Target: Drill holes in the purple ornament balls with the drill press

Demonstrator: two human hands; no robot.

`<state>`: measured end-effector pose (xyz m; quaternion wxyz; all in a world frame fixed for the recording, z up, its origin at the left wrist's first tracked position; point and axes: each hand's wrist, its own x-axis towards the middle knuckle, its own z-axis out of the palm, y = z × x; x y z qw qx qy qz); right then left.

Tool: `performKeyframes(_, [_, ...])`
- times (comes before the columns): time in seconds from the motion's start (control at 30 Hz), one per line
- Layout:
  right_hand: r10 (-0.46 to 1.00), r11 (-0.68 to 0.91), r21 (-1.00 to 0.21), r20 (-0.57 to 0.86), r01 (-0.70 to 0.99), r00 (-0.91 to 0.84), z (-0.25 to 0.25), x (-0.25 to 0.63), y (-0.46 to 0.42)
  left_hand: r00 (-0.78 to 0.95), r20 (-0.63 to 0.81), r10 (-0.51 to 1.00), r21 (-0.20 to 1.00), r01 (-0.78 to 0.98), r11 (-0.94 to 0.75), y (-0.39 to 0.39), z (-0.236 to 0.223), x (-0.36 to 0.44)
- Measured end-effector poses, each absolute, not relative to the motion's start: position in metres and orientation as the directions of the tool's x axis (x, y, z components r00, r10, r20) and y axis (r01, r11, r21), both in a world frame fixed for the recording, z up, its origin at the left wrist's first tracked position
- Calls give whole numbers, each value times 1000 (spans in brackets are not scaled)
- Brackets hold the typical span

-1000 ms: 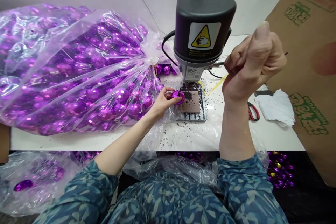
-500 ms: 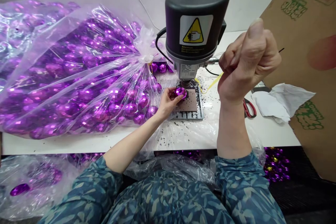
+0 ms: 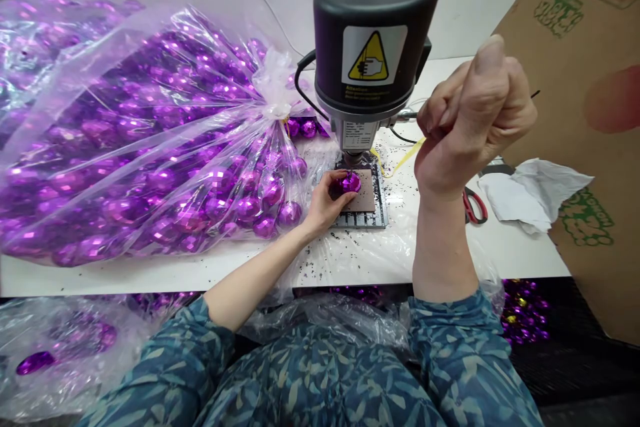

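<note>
While the left hand (image 3: 326, 200) pinched a shiny purple ball (image 3: 351, 182), apparently positioning it, the right hand (image 3: 474, 120) clenched a black drill press (image 3: 375, 47) by its metal lever (image 3: 410, 116); steadiness seemed needed next.

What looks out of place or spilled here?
Dark crumbs are strewn over the white tabletop around the metal plate, looking like spilled debris. A crumpled white sheet lies untidily at right. I can't make out damage on the purple ball.

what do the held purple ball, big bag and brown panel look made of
Purple ball: probably plastic with a metallic coating, judging by its mirror-like shine. Big bag: thin plastic film, see-through and creased. Brown panel: likely cardboard, matte and printed.
</note>
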<state>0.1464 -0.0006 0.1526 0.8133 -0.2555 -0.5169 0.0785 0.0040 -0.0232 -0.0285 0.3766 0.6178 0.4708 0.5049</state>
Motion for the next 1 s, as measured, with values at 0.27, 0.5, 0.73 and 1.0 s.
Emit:
performKeyframes(0.27, [418,857,-505,795,98,440,151,146,-5,34,274,961,946,174,-275,-23,-34,9])
performKeyframes(0.5, [387,873,-477,805,103,450,143,146,-7,31,290,956,942,166,-291,-24,-34,9])
performKeyframes(0.73, [268,926,-367,796,81,543,129,141,-1,27,284,959,944,166,-284,-24,-35,9])
performKeyframes(1.0, [35,967,-169,830,191,557,110,146,17,41,317,948,937,139,-320,-21,-44,9])
